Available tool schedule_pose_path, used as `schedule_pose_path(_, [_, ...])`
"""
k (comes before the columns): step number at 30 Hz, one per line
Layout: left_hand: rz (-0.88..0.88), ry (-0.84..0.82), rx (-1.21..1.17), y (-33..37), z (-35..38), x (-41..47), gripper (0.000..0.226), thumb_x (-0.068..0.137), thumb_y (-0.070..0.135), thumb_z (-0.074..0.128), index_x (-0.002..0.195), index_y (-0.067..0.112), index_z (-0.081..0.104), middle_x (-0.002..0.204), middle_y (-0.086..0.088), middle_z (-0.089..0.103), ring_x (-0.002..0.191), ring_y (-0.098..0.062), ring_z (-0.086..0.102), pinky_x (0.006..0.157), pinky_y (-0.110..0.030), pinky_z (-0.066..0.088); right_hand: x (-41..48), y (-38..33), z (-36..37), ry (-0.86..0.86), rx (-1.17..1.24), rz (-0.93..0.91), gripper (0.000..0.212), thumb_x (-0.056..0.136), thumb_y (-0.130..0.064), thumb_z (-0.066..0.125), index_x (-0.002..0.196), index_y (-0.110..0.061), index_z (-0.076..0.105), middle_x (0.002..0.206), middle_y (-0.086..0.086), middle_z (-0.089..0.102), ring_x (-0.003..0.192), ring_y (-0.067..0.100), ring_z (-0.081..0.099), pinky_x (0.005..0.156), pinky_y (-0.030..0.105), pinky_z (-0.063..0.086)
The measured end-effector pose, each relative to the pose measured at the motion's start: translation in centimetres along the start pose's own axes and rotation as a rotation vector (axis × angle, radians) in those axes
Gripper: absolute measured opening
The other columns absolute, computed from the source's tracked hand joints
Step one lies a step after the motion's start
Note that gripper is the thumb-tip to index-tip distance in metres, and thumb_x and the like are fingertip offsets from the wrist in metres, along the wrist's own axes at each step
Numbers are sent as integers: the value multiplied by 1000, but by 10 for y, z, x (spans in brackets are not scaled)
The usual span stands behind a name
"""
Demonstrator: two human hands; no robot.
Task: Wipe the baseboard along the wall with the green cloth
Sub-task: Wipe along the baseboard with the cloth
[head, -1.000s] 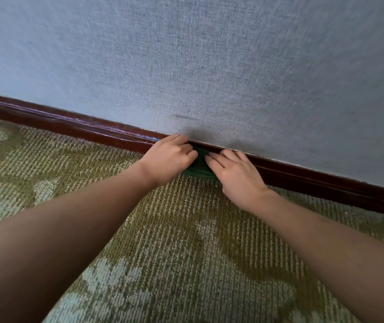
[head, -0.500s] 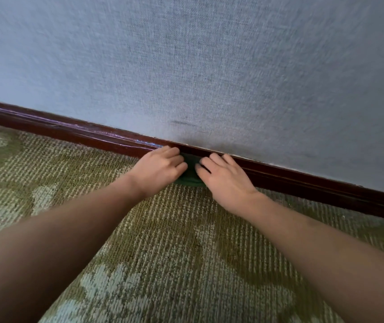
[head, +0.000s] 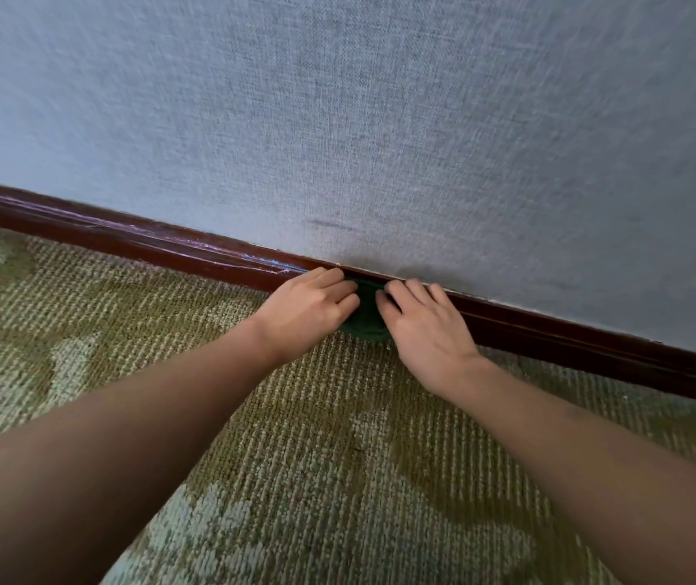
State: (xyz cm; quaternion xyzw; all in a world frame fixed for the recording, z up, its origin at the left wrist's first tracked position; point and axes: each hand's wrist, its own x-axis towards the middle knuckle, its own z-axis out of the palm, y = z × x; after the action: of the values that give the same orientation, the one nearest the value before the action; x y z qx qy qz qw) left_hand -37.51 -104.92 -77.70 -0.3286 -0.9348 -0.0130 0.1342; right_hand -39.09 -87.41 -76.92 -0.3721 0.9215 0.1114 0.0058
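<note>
A dark reddish-brown baseboard (head: 135,242) runs along the foot of the wall, sloping down to the right. The green cloth (head: 365,318) is bunched against it, mostly hidden between my two hands. My left hand (head: 308,312) grips the cloth's left side with curled fingers. My right hand (head: 426,327) holds its right side, fingers bent over the cloth and the baseboard's top edge. Both forearms reach in from the bottom corners.
A grey-blue textured wall (head: 380,120) fills the upper half, with a faint dark scuff (head: 329,225) just above my hands. Patterned olive and pale green carpet (head: 316,458) covers the floor up to the baseboard.
Both hands and the cloth have slid a little leftward along the baseboard, and the hands have drawn closer together over the cloth.
</note>
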Motion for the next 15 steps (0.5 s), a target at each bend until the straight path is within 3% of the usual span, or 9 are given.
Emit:
schedule_pose_path(10, [-67,-69,81,-17,-14,-23,18,56,-1,79,68,4,66,73,-10,68,69,-26,63,64,-29,53,21,-32,-10,61,-22,-116,51,88,-6,44,137,-2,31,129,8,38,118,26,31,97,35,25])
schedule_pose_path(15, [-5,-123,43,-3,-17,-30,27,51,4,82,75,2,68,82,-14,71,77,-26,66,67,-32,56,1,-17,-5,60,-125,-181,55,84,-8,54,136,-1,38,129,8,48,117,24,43,97,34,34])
